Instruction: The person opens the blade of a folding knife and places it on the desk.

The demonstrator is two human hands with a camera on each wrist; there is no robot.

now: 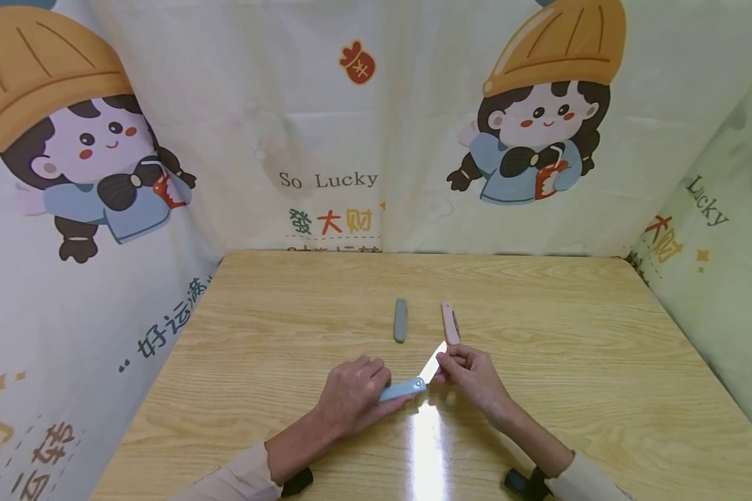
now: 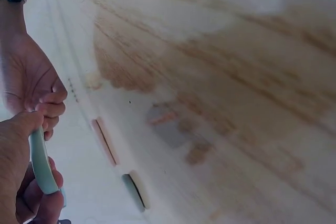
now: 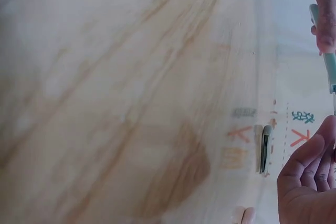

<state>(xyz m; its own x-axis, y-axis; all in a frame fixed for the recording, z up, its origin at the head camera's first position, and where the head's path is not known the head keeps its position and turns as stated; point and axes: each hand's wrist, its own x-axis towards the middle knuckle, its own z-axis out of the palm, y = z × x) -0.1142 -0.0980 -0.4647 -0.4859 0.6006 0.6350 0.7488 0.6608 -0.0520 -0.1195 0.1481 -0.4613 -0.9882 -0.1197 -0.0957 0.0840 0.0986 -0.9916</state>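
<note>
A light blue folding knife (image 1: 403, 390) is held over the front middle of the table, its bright blade (image 1: 434, 363) swung partly out at an angle to the handle. My left hand (image 1: 355, 395) grips the handle. With thumb and fingers my right hand (image 1: 474, 379) pinches the blade. Beyond the hands lie a grey-green folding knife (image 1: 400, 321) and a pink folding knife (image 1: 450, 323), both folded. In the left wrist view the handle (image 2: 41, 161) sits between thumb and fingers; the blade cannot be made out there.
The wooden table (image 1: 276, 313) reaches back to a patterned curtain (image 1: 413, 153), which also hangs at both sides. A strip of light glares on the tabletop just in front of the hands. Dark wrist straps (image 1: 526, 481) show near the sleeves.
</note>
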